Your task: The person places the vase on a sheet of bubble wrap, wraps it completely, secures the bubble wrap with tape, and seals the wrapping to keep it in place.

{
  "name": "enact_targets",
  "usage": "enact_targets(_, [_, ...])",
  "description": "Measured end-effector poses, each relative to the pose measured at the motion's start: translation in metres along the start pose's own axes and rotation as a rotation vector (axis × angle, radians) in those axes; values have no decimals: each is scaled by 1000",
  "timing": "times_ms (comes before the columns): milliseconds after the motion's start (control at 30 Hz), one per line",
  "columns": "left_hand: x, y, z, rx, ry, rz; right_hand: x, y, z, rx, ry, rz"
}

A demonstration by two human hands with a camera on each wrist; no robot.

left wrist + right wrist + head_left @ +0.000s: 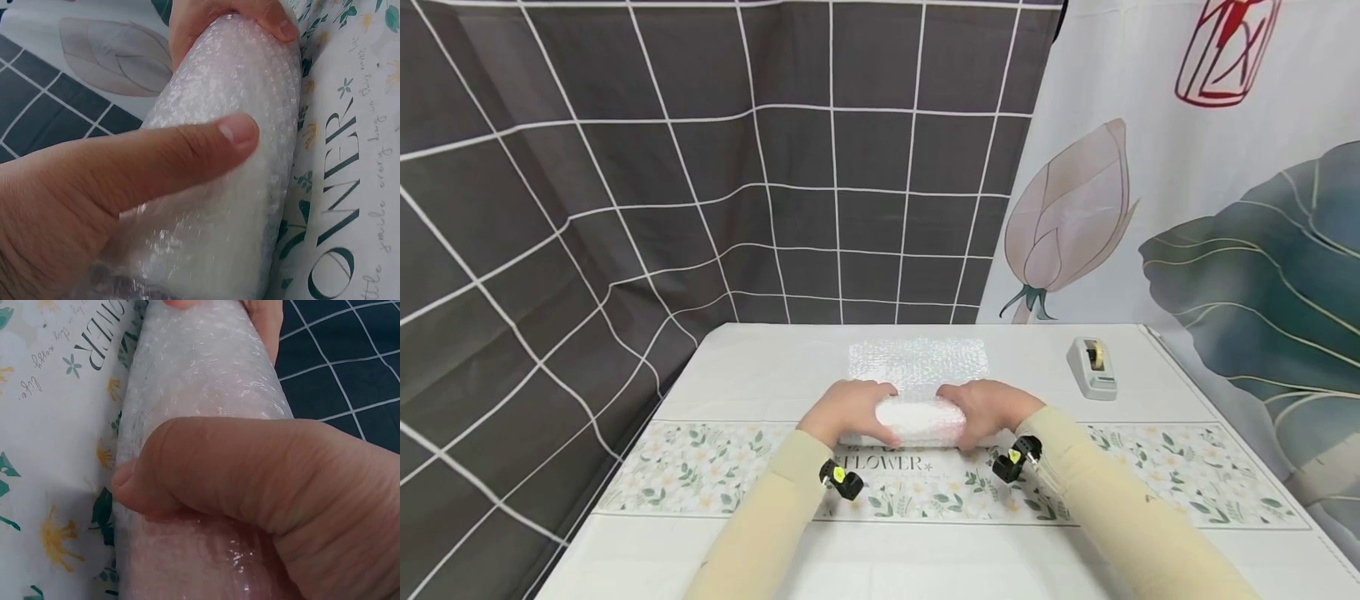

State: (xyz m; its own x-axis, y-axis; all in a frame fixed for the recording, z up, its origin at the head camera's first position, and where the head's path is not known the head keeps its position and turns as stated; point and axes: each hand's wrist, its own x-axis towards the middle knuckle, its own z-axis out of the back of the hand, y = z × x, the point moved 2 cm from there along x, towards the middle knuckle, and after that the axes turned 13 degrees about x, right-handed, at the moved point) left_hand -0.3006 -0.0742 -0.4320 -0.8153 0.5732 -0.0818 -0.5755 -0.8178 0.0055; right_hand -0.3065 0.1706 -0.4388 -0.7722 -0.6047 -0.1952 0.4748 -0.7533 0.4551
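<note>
Roll of clear, glossy bubble wrap [921,422], thick and cylindrical around something whitish (too veiled to name), lying crosswise on the white tabletop with a flower-printed band [925,558], just beyond dark "FLOWER" lettering [883,463]. Gripped from both ends: left hand [848,410] around the left end, right hand [990,411] around the right, apart from each other with wrap showing between, thumbs across the near face in both wrist views, other fingers mostly hidden. Probably held this way for even pressure and snug, square layers. Beyond, flat sheet of transparent bubble wrap [917,358], seemingly continuous with the roll and in line with it. Pale grey tape dispenser with a yellowish tape roll [1092,368] towards the far right corner, apparently parked within right-hand reach yet outside the sheet's width. Far edge of the tabletop just past the sheet, near the dark grey, white-gridded curtain [872,150]; little room there. Wider stretches of tabletop to left, right and on the near side, below the cream-sleeved forearms [767,517].
</note>
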Motion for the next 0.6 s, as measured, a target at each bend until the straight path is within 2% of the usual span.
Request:
enact_targets(267, [3, -19, 5, 144, -12, -34, 6, 0, 3, 82, 59, 0])
enact_targets(400, [7, -24, 3, 161, -7, -31, 6, 1, 2, 70, 58, -8])
enact_targets(600, [12, -23, 1, 168, -11, -48, 4, 1, 3, 74, 63, -13])
